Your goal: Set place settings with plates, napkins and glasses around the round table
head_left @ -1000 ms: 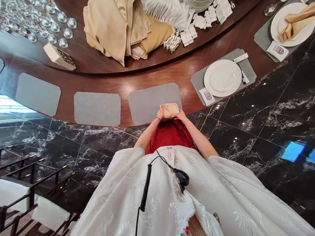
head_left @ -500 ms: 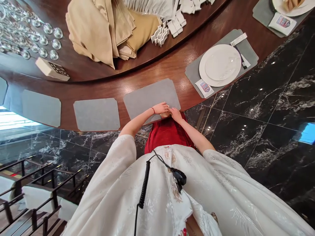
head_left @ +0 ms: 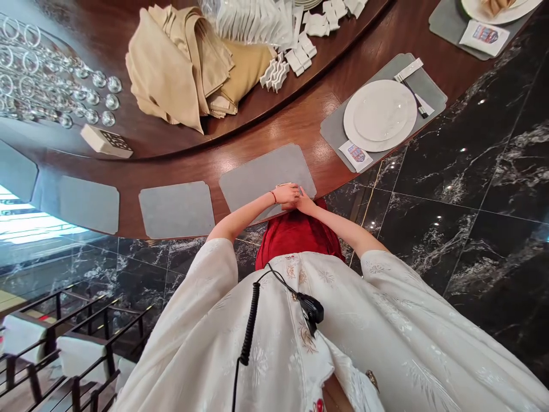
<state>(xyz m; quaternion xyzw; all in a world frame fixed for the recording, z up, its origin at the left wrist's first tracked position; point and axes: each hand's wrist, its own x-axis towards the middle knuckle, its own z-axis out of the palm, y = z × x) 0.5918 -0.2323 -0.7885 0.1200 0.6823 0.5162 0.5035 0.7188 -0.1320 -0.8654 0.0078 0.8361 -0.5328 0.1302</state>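
My left hand (head_left: 286, 194), with a thin red band at the wrist, lies over a small folded beige napkin (head_left: 288, 205) at the near edge of the grey placemat (head_left: 268, 174). Its fingers are together and hide most of the cloth. From the right, my right hand (head_left: 305, 203) meets it, fingers closed on the same napkin and touching the left fingertips. A pile of beige cloth napkins (head_left: 171, 74) lies farther back on the raised round tabletop.
White wavy rests (head_left: 275, 74) and wrapped white items (head_left: 253, 23) lie beside the pile. To the right, white plates (head_left: 381, 114) sit on a placemat with a printed packet (head_left: 355, 155). Glasses (head_left: 92, 97) and a patterned box (head_left: 107, 141) stand left. Chairs (head_left: 81, 355) are lower left.
The view has shifted slightly. My left hand has slid over the napkin, covering more of it, and both hands are now closer together.
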